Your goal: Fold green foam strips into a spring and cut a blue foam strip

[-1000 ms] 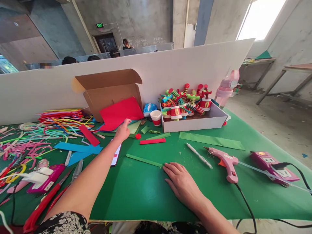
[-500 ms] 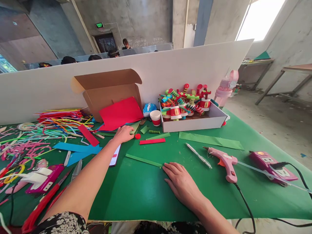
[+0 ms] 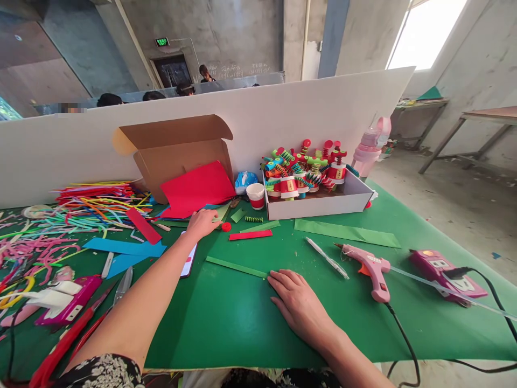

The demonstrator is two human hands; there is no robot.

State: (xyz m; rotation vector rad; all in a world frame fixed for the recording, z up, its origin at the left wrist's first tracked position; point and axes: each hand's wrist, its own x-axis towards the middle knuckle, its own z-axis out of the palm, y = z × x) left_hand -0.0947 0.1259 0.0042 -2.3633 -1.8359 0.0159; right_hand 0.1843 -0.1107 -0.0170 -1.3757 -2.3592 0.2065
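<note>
My left hand (image 3: 203,222) reaches to the back of the green table, its fingers on a piece of green paper (image 3: 222,212) beside a small red paper roll (image 3: 226,227). Under that forearm lies a phone (image 3: 188,263), partly covered. My right hand (image 3: 294,293) rests flat with fingers spread, its fingertips by the right end of a thin green strip (image 3: 236,267). Between the hands and the box lie a red strip (image 3: 251,235), a green strip (image 3: 260,226) and a green coiled piece (image 3: 254,219). Whether the left fingers grip the green paper is hard to see.
A white box (image 3: 319,206) of paper figures, paper cups (image 3: 256,196) and a cardboard box (image 3: 177,134) stand at the back. On the right are a pen (image 3: 326,257), a glue gun (image 3: 372,267) and a cord. Scissors (image 3: 81,328) and pipe cleaners (image 3: 100,202) lie left.
The view has shifted slightly, moving the table contents a little leftward. My left hand's fingers have moved slightly over the green paper; my right hand stays in place.
</note>
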